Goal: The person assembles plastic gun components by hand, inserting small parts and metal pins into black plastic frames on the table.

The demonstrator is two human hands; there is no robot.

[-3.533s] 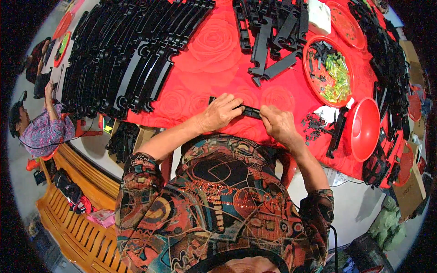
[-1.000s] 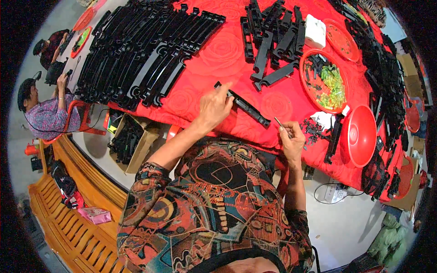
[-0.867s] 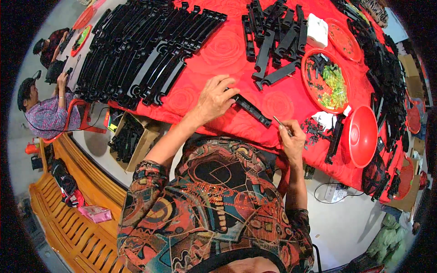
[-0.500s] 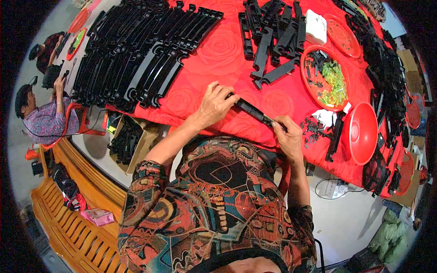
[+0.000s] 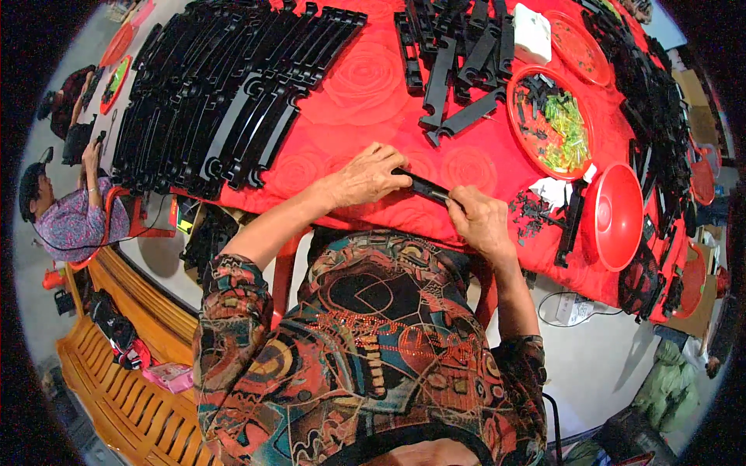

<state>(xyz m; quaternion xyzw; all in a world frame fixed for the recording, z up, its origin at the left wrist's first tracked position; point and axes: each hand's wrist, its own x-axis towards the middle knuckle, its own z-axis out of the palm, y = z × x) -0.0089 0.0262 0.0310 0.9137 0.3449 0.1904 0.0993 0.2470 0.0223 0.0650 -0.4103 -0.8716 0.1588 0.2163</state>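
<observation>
A long, narrow black plastic part point(image 5: 424, 186) is held between my two hands, tilted down to the right above the near edge of the red tablecloth. My left hand point(image 5: 368, 174) is closed round its left end, fingers over the top. Curled at the other end is my right hand point(image 5: 477, 220), closed with the thumb side against the part. A small lighter strip shows by the right fingers; I cannot make out what it is. Beyond my hands lies a loose pile of similar black parts point(image 5: 466, 62). Rows of them point(image 5: 233, 116) are stacked at the left.
Right of my hands stand a red basket point(image 5: 519, 138) with yellow-green and black pieces, and a red bowl point(image 5: 614, 221). Tiny black bits point(image 5: 533, 217) lie beside the bowl. More black parts point(image 5: 660, 132) are heaped far right. A person point(image 5: 74, 210) sits at the far left.
My right hand has curled further round its end of the black part and shifted slightly left. My left hand has moved a little, and less of the part shows between them. The view has shifted slightly.
</observation>
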